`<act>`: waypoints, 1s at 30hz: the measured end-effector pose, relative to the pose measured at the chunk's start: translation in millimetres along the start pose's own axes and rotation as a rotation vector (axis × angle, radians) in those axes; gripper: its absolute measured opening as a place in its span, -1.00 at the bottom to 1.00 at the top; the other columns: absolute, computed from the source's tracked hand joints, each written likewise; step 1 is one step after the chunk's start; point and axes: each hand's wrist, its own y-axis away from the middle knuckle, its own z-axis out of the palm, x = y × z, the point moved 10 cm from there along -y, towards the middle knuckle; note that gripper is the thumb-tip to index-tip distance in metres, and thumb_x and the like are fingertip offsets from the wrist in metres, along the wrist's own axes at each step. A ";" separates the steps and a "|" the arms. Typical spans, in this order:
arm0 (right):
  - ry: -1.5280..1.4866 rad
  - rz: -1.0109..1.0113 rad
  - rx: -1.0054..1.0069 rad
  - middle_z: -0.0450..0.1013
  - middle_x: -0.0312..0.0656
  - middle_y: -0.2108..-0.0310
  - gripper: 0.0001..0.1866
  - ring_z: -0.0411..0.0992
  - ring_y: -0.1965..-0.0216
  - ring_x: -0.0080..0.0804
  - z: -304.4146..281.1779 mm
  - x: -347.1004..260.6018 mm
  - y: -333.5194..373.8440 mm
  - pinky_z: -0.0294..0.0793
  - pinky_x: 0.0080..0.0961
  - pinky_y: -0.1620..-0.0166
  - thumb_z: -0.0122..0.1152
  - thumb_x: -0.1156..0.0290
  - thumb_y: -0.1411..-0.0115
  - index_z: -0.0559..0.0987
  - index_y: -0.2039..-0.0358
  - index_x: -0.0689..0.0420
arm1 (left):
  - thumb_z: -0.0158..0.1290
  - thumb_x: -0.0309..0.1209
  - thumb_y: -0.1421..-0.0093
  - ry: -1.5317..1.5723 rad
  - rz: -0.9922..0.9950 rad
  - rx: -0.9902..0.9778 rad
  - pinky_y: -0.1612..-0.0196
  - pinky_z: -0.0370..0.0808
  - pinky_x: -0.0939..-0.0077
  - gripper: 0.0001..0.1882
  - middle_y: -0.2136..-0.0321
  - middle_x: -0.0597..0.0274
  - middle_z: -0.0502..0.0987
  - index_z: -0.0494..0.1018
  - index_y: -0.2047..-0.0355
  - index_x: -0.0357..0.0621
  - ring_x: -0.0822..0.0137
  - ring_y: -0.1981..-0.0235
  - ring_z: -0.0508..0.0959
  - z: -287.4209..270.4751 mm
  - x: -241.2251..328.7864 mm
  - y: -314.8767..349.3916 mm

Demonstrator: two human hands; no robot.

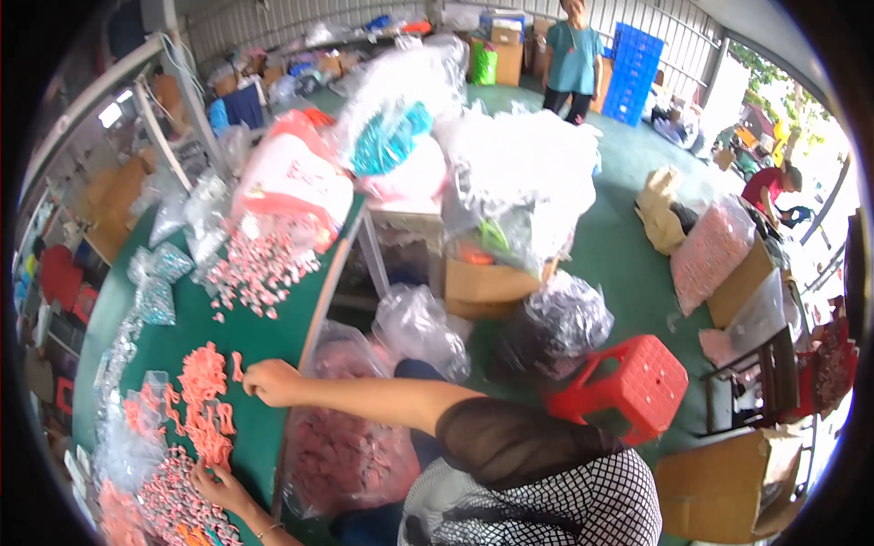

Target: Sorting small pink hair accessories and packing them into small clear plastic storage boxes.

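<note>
right hand (267,382) between pink pieces (204,378), table (273,341) edge; room ahead

The pieces (202,375) are coral pink, the tabletop (271,338) green, the stool (652,384) red.

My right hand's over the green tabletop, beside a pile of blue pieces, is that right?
Not quite: the pile is coral pink, not blue, as the head view shows. Your right hand is indeed over the green tabletop beside it.

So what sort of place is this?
Probably a workshop: small pink pieces lie heaped on a green table, while a bulging pink bag and stacked blue crates stand on the floor.
</note>
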 end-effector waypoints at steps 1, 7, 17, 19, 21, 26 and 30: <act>-0.008 -0.005 -0.005 0.54 -0.14 0.52 -0.87 0.52 0.41 -0.11 0.9 -1.7 2.3 0.48 -0.17 0.33 0.08 0.58 0.11 0.58 0.61 0.09 | 0.00 -0.50 -0.24 -0.007 -0.069 -0.091 0.07 0.41 0.18 -0.76 0.17 -0.05 0.48 0.49 0.11 -0.33 0.00 0.10 0.46 3.8 -7.9 7.1; 0.077 -0.027 -0.029 0.52 -0.15 0.48 -0.86 0.50 0.40 -0.07 18.1 -9.8 -5.7 0.45 -0.12 0.34 0.08 0.52 0.13 0.60 0.56 0.05 | 0.01 -0.51 -0.22 -0.037 0.096 0.073 0.00 0.42 0.19 -0.74 0.12 -0.09 0.49 0.49 0.09 -0.30 -0.04 0.06 0.48 -23.1 -5.9 -1.7; 0.032 0.003 -0.034 0.56 -0.14 0.38 -0.81 0.53 0.30 -0.13 4.4 -7.9 5.9 0.52 -0.22 0.23 0.07 0.52 0.04 0.64 0.46 0.02 | 0.09 -0.50 -0.04 -0.067 -0.089 0.099 -0.04 0.34 0.11 -0.71 0.18 -0.06 0.50 0.53 0.18 -0.22 -0.05 0.08 0.45 -12.0 9.7 6.9; 0.032 -0.093 -0.077 0.54 -0.17 0.39 -0.79 0.54 0.33 -0.17 -0.9 -24.1 -1.7 0.53 -0.31 0.28 0.06 0.56 0.02 0.62 0.41 0.03 | 0.13 -0.49 -0.01 -0.067 -0.015 0.159 -0.01 0.35 0.14 -0.72 0.19 -0.05 0.50 0.53 0.20 -0.19 -0.03 0.10 0.45 -22.7 25.1 -0.4; 0.088 -0.096 -0.086 0.53 -0.17 0.37 -0.78 0.53 0.37 -0.20 -3.3 -21.6 -7.3 0.50 -0.33 0.32 0.07 0.55 -0.02 0.62 0.34 0.05 | 0.14 -0.48 0.00 -0.080 0.013 0.193 0.02 0.36 0.14 -0.73 0.20 -0.03 0.49 0.53 0.23 -0.18 -0.01 0.13 0.46 -22.0 36.7 -5.3; 0.106 -0.316 -0.199 0.51 -0.24 0.36 -0.89 0.47 0.25 -0.24 37.8 -67.3 -33.0 0.41 -0.28 0.17 0.30 0.46 -0.01 0.64 0.40 0.03 | 0.17 -0.38 0.00 -0.104 -0.079 0.168 0.11 0.36 0.20 -0.72 0.17 0.14 0.45 0.54 0.23 -0.03 0.10 0.13 0.41 -22.4 32.6 0.9; 0.414 -0.431 -0.354 0.52 -0.28 0.34 -0.88 0.43 0.10 -0.30 87.7 -49.0 -48.5 0.26 -0.12 0.03 0.31 0.37 0.00 0.70 0.40 -0.08 | 0.19 -0.32 0.01 -0.079 -0.126 0.162 0.06 0.32 0.21 -0.70 0.16 0.21 0.45 0.54 0.21 0.02 0.14 0.09 0.40 -14.1 34.9 2.4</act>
